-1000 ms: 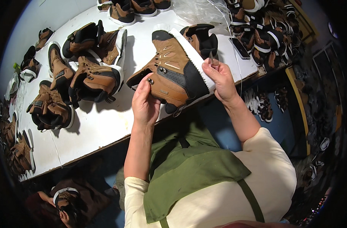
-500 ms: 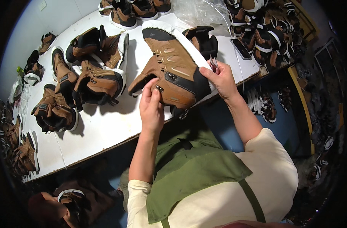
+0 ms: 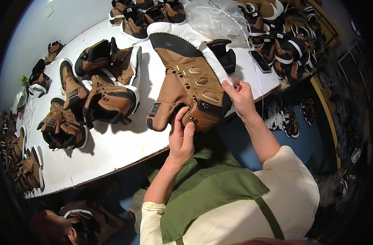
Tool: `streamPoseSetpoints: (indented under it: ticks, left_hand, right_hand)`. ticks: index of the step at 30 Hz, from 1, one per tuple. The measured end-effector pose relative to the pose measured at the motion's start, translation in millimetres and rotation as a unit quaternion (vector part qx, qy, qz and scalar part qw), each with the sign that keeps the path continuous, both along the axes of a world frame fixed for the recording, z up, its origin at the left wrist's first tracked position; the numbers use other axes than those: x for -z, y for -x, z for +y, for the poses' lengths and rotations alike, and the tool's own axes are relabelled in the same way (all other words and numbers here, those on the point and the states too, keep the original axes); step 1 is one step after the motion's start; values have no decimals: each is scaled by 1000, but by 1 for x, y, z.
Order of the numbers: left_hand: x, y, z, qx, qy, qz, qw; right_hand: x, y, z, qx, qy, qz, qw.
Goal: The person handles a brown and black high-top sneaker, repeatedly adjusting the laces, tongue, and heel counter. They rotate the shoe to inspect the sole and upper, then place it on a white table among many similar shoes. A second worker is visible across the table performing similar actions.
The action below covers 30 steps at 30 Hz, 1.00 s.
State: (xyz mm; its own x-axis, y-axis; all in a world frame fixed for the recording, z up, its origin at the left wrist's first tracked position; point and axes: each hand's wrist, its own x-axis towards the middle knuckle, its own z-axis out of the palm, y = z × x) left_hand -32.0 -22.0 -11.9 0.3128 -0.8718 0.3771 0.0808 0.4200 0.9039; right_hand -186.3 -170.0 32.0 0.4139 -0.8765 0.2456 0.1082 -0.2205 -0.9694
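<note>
A brown and black boot (image 3: 182, 67) with a white sole edge is held up in front of me, toe pointing away and its side turned toward me. My left hand (image 3: 181, 141) is closed on the collar by the lace hooks, fingers tucked inside the opening and thumb outside. The tongue hangs out to the left. At the heel end, my right hand (image 3: 243, 100) grips the white sole edge with thumb and fingers. A small metal tool (image 3: 234, 80), blurred, pokes out of that hand; it looks like thread snips. Behind the boot stands another dark boot (image 3: 223, 57).
Several brown boots (image 3: 109, 96) stand on the white table (image 3: 125, 151) to the left, more at the far edge. A clear plastic bag (image 3: 215, 18), a phone (image 3: 260, 61) and a heap of shoes (image 3: 282, 47) lie at the right. Another person (image 3: 51, 222) is at the lower left.
The boot has turned so its side faces me more and its tongue swings out left. My left hand has shifted right along the collar; the snips, clear before, are now blurred.
</note>
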Motion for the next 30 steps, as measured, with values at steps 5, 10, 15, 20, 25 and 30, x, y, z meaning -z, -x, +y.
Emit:
streamPoseSetpoints:
  ticks: [5,10,15,20,25,30]
  left_hand:
    - [12,-1,-1,-42,16,-80,996]
    - [3,-1,4,-16,-25,-21,999]
    - [6,-4,1,-66,16,-28,997]
    - [34,-23,4,-130,66,222,964]
    - [42,-48,-9,-202,-3,286,937]
    - [49,-48,-23,-127,-28,268,955]
  right_hand:
    - [5,-8,6,10,12,-77,997]
    - [18,-2,0,-8,-1,-116,993]
    - [20,-2,-2,-21,-7,-155,988]
    - [33,0,-13,-46,0,-196,979]
    - [41,1,-22,-59,-59,-221,972]
    - [44,-1,-21,-90,-89,-238,963]
